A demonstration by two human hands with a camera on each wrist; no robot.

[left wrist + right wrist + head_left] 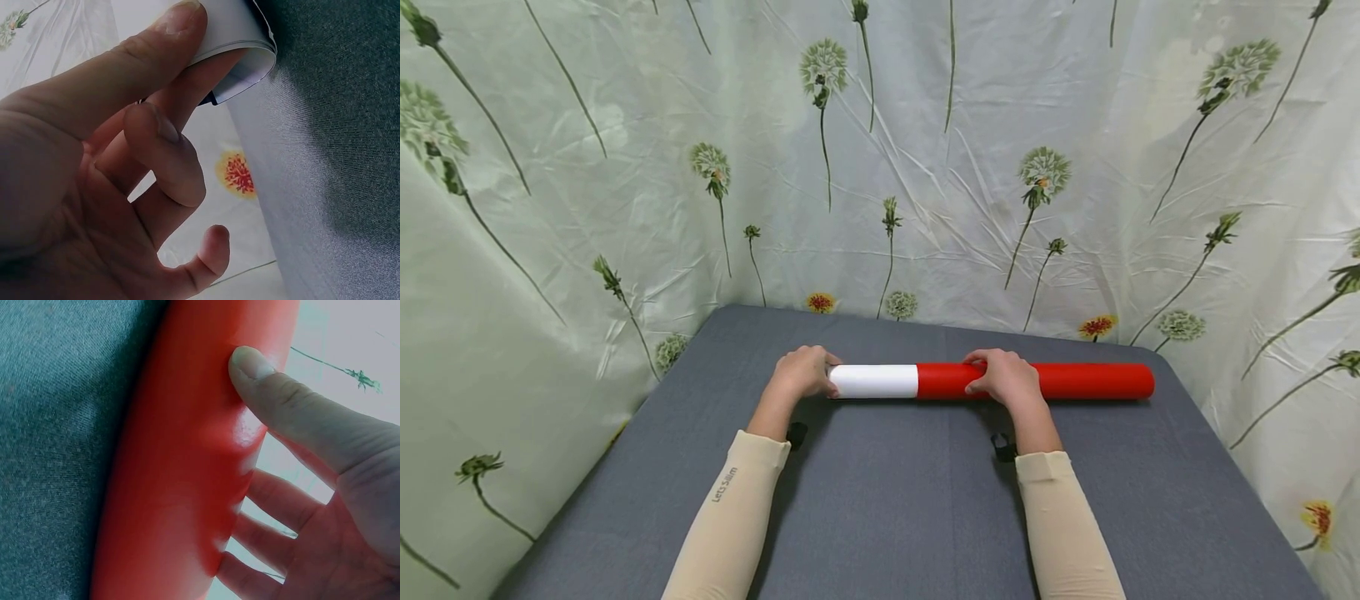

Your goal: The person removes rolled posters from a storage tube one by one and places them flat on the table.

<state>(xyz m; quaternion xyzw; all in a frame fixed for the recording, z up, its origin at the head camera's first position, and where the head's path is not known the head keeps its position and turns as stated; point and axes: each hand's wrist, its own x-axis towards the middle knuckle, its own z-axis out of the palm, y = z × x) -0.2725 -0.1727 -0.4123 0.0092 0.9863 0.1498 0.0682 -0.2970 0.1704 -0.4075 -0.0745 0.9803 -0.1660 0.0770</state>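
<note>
A long red tube (1093,381) lies sideways across the far part of the table. Out of its left end runs a slightly narrower white rolled sheet (876,382). My left hand (803,372) pinches the white roll's left end; in the left wrist view the thumb presses the outside while a finger reaches inside the thin layered edge. The other fingers of that hand curl loosely behind. Around the red tube's left part, my right hand (1009,379) grips with the thumb on the near side and fingers on the far side, seen in the right wrist view.
A dark grey cloth-covered table (895,508) lies under everything, its back corners rounded. Behind and to both sides hangs a pale curtain (925,167) printed with dandelions. Small black devices sit at both wrists, below the beige sleeves (1067,517).
</note>
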